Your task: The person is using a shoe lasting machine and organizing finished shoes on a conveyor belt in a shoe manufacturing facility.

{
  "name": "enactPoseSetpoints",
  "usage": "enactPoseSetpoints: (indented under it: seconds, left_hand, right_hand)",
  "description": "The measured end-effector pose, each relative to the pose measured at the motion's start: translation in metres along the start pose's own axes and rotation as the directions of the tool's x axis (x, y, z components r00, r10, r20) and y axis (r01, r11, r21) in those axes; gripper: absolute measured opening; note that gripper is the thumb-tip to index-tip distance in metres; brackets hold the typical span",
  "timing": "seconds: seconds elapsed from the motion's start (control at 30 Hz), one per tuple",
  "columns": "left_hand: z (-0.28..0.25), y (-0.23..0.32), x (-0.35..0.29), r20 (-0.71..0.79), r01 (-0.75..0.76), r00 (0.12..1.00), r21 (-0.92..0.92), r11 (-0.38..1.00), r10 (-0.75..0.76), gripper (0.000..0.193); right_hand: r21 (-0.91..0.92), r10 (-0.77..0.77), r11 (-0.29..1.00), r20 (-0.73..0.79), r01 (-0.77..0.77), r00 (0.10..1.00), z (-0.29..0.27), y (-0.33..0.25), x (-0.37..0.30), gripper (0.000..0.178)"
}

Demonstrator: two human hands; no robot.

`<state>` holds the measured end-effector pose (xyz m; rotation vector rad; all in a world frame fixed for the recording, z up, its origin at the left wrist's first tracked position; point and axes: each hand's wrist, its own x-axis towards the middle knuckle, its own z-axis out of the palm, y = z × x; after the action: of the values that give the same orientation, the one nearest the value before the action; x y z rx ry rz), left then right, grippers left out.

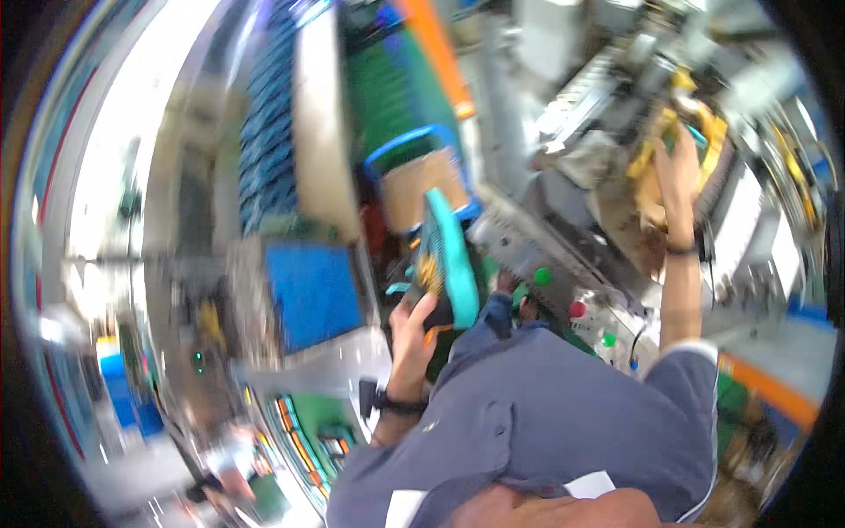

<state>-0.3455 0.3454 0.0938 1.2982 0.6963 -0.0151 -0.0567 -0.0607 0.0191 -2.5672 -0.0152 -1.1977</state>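
Just left of the shirt front: left hand [410,333] has a long teal-and-black piece [456,268], fingers and thumb clamped on its near end as far as the blur lets me see.
Teal-and-black piece: sits between the left hand and a blue bin [470,211], teal strip running along its right side, darker part with some yellow on the left.
Right hand [678,176]: arm stretched well out to the right, fingers reaching into a yellow frame [715,141] on some machinery. Fingertips are a smear, so can't tell if they're pinched on anything or apart. Bit of teal [697,136] right next to them.
Blue bin: just past the teal-and-black piece, brown cardboard [422,189] filling most of it.
Buttons: round green button [542,276] and red button [576,309] near each other, between the two arms.
Wrists: black band [400,405] on the left one, dark band [680,251] on the right.
Off to the left: flat blue panel [312,295], well apart from the right hand.
Up top: orange bar [436,57] slanting beside a green surface [387,92].
Clothes: dark grey-blue shirt [563,414], white collar.
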Motion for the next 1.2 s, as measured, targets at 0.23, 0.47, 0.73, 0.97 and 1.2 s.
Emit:
enactPoseSetpoints:
  seconds: [0.23, 0.47, 0.73, 0.97, 1.2]
  left_hand:
    - [-0.035, -0.079, -0.032, -0.086, 0.011, 0.994, -0.537, 0.843, -0.068, 0.037]
    - [-0.086, -0.119, -0.089, -0.349, 0.0, 0.921, -0.44, 0.898, -0.171, 0.039]
    - [-0.187, -0.147, -0.134, -0.661, -0.387, 0.711, -0.652, 0.652, -0.239, 0.036]
    - [-0.367, -0.248, -0.128, -0.875, -0.562, 0.375, -0.477, 0.676, -0.306, 0.034]
    - [-0.54, -0.302, -0.125, -0.952, -0.322, 0.123, -0.305, 0.896, -0.28, 0.046]
  right_hand:
    - [0.538, -0.357, 0.842, 0.512, 0.033, 0.781, -0.01, -0.178, -0.194, 0.009]
    - [0.568, -0.55, 0.798, 0.553, 0.2, 0.626, 0.04, -0.155, -0.266, 0.014]
    - [0.514, -0.476, 0.846, 0.607, 0.143, 0.636, 0.063, -0.212, -0.186, 0.019]
    - [0.93, -0.607, 0.368, 0.219, 0.026, 0.764, -0.004, -0.474, -0.081, 0.019]
    - [0.81, -0.738, -0.117, -0.458, 0.575, 0.495, -0.147, -0.771, -0.038, 0.016]
